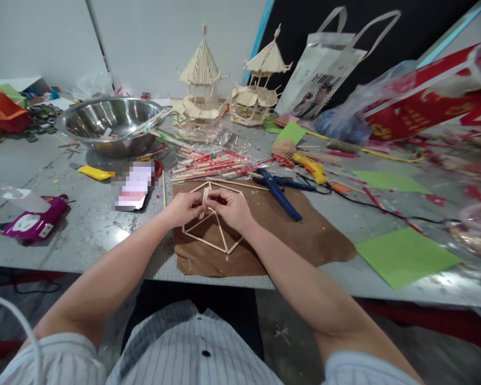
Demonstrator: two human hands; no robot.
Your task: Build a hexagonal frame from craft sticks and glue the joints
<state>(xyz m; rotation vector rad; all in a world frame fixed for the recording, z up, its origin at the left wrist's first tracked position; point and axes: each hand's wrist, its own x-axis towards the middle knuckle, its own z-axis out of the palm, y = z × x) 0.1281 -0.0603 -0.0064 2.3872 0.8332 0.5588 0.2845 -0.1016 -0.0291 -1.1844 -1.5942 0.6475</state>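
Observation:
My left hand (183,208) and my right hand (233,207) meet over a hexagon frame of thin wooden sticks (212,241) lying on a brown mat (288,235). Both hands are closed in a pinch on short wooden stick pieces (204,197) held between them, just above the frame. A pile of chopsticks in red-and-white wrappers (212,163) lies just beyond the mat.
A blue glue gun (280,195) lies on the mat's far right, a yellow tool (310,167) behind it. A steel bowl (108,124), two stick pagoda models (202,80) (260,85), a phone (135,184), a yellow cutter (93,172), a purple pouch (34,222) and green paper sheets (404,255) lie around.

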